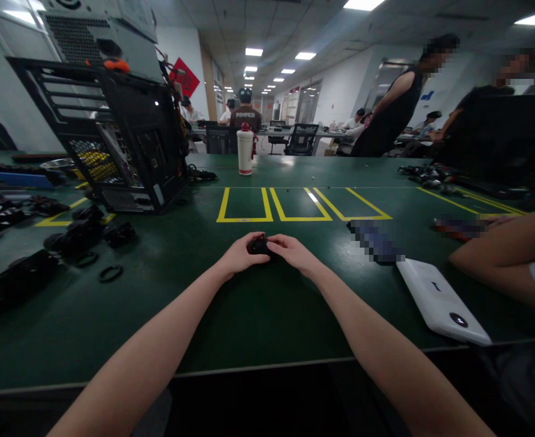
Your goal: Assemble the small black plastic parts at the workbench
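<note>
Between my two hands is a small black rounded object point(259, 246), just over the green tabletop point(267, 315). My left hand point(242, 252) wraps round its left side, thumb in front and fingers behind. From the right, my right hand point(290, 250) has its fingertips pressed on the object's right end. Fingers cover much of it, so its exact kind is hard to make out. Off to the left lie a black ring point(110, 273) and several black parts point(119, 233), apart from my hands.
At the left stands an open black computer case point(131, 139). A white-and-red cup point(245, 152) is at the back, behind yellow tape outlines point(244, 219). To the right lie a phone point(376, 243) and a white power bank point(443, 300), near another person's arm point(508, 249).
</note>
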Tool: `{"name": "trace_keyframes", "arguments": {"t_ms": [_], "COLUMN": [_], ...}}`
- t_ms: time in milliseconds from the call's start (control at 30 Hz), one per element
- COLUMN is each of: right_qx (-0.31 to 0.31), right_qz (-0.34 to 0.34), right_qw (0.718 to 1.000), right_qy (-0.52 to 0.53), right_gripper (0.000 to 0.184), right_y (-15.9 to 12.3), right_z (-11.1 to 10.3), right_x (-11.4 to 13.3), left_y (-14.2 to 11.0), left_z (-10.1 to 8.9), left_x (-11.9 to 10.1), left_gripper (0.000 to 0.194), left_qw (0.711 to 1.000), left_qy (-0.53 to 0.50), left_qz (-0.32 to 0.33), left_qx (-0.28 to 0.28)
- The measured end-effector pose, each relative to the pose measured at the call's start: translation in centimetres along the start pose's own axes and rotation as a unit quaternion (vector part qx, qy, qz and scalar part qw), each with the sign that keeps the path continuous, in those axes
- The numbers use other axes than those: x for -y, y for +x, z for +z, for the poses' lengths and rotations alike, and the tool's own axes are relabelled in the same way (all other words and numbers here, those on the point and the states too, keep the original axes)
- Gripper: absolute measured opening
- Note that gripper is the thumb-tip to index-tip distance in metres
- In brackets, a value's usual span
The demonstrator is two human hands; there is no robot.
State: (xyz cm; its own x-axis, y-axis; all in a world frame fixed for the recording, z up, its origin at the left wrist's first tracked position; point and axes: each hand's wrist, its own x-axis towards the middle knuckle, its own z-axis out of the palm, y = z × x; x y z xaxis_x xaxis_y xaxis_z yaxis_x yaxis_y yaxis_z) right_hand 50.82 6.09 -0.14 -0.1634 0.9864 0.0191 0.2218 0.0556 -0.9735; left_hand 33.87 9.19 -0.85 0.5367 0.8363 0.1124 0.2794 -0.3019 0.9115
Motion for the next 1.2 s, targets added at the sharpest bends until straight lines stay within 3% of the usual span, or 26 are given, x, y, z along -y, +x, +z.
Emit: {"name": "trace_keyframes", "arguments": {"t_ms": [133,300,400,567,700,900,1000,1200], "right_qx": [0.021,-0.030,-0.005,0.010,-0.035,0.011,-0.003,-0.008], "right_qz": [-0.003,-0.005,-0.002,-0.007,-0.006,-0.006,-0.010,-0.007], "right_qw": [0.998,0.999,1.000,0.996,0.998,0.998,0.997,0.999], "right_qy": [0.063,0.033,0.016,0.091,0.051,0.053,0.075,0.032], "right_gripper": [0.034,0.032,0.027,0.031,0.030,0.027,0.031,0.023], "right_y": [-0.10,0.15,0.19,0.12,0.17,-0.11,-0.10,0.19], "right_z": [-0.20,0.05,0.12,-0.06,0.12,0.10,0.13,0.23], "right_x": [0.26,-0.20,-0.31,0.07,-0.01,0.34,0.40,-0.17], "left_y": [-0.06,-0.19,-0.09,0.32,0.26,0.15,0.30,0.13], "left_z": [0.00,0.06,0.20,0.49,0.46,0.42,0.51,0.45], "left_x": [-0.16,-0.57,-0.47,0.28,0.20,-0.26,-0.10,-0.17], "left_gripper": [0.066,0.066,0.065,0.066,0.066,0.063,0.064,0.063], "left_qw": [1.000,1.000,1.000,0.999,0.999,1.000,0.999,0.999], "left_qy": [0.001,0.012,0.009,0.007,0.006,0.007,0.000,0.003], "left_qz": [-0.003,-0.014,-0.009,0.005,-0.011,0.000,-0.007,-0.004], "left_qx": [-0.003,-0.010,-0.012,-0.030,-0.034,-0.031,-0.037,-0.034]}}
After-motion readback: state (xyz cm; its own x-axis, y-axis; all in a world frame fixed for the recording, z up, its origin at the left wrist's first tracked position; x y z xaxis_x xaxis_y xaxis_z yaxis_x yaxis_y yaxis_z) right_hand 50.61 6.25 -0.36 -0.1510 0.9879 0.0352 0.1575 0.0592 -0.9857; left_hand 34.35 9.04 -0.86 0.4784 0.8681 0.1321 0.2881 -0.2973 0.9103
